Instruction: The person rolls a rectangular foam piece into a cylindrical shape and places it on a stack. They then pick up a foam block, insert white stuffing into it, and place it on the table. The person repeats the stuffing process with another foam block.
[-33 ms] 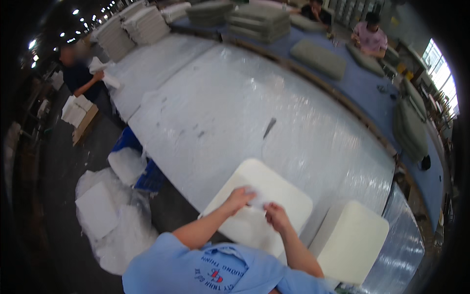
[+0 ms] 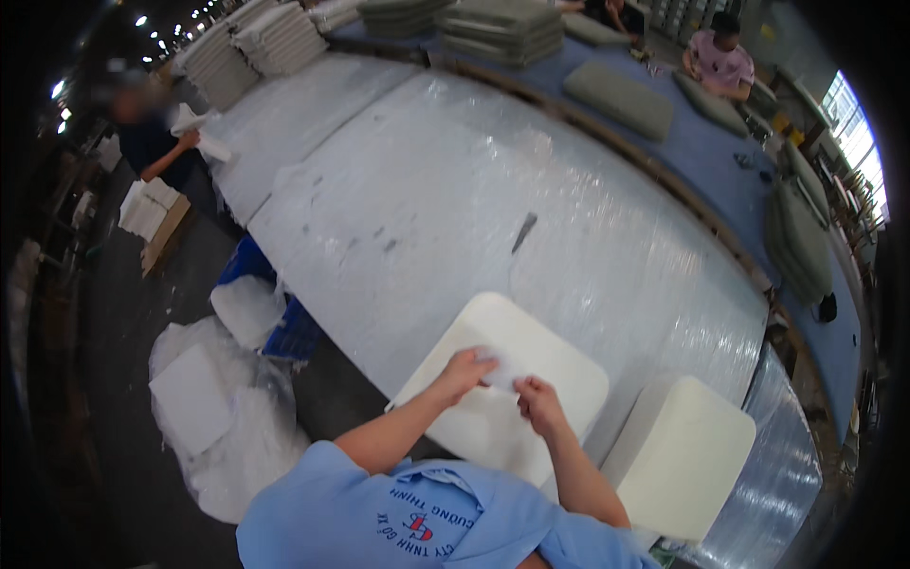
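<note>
Above a white foam cushion (image 2: 531, 341) with rounded corners, my two hands are closed close together. Between them is a small, pale, translucent piece (image 2: 506, 370), blurred, perhaps thin plastic film. My left hand (image 2: 464, 373) pinches its left side. My right hand (image 2: 540, 404) has its fingers curled at the right side of the same piece. The cushion lies at the near edge of a large table (image 2: 417, 209) covered in clear film. To the right of my right forearm stands a second thick white foam cushion (image 2: 687, 455).
A dark strip (image 2: 523, 232) lies on the film. On the floor at left are a blue crate (image 2: 289, 332) and a clear bag of white pieces (image 2: 227, 427). One person (image 2: 156, 142) handles white material at far left. Grey cushions (image 2: 621, 100) lie on the blue table, with people behind.
The cushions and my hands sit slightly higher in the picture. My hands keep the same hold on the pale piece.
</note>
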Demonstrator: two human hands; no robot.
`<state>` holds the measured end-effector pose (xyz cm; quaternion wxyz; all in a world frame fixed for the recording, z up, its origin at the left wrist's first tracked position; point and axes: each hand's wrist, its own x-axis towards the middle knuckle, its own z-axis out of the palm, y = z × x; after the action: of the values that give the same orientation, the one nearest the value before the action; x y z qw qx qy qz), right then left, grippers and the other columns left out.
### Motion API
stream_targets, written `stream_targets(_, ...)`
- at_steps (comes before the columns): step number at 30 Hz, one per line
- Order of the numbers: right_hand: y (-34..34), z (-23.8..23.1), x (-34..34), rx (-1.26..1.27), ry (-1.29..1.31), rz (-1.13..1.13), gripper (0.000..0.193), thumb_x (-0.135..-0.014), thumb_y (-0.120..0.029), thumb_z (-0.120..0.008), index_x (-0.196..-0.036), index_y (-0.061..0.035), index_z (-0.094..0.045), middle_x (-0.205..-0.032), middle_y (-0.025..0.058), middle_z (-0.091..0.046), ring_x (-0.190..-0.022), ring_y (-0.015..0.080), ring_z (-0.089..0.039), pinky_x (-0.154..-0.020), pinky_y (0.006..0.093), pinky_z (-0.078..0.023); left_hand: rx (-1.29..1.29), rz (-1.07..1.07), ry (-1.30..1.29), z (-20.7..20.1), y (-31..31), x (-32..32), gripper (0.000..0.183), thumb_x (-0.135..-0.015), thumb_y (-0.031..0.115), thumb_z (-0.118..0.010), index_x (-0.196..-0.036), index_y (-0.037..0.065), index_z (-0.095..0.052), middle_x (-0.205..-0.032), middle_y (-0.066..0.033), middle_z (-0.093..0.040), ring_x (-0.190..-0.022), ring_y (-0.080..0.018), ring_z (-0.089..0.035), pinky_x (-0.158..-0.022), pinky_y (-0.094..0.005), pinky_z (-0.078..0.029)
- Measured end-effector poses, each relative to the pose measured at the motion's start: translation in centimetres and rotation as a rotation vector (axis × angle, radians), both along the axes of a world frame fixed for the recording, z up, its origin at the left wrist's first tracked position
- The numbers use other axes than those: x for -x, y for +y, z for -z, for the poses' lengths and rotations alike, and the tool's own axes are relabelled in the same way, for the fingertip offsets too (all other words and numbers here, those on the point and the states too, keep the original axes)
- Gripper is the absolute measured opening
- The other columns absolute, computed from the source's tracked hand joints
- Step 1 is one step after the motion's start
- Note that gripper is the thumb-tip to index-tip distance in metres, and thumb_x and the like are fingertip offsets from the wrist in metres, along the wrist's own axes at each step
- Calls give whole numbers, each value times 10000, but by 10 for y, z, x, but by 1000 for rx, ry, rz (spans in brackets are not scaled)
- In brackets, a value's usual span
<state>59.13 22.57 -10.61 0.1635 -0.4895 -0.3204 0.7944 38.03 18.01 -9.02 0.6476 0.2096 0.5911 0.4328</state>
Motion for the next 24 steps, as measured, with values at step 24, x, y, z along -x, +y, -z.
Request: stream_targets(24, 151, 71, 111, -677, -671, -318, 296, -879, -284, -730, -1001, -15, -720, -900, 147, -738, -821, 292, -697, -778, 396, -528, -54, -291, 652, 49, 35, 56, 275, -989, 112, -646, -1257, 47, -652, -1184, -84, -716, -997, -199, -714, -826, -317, -562)
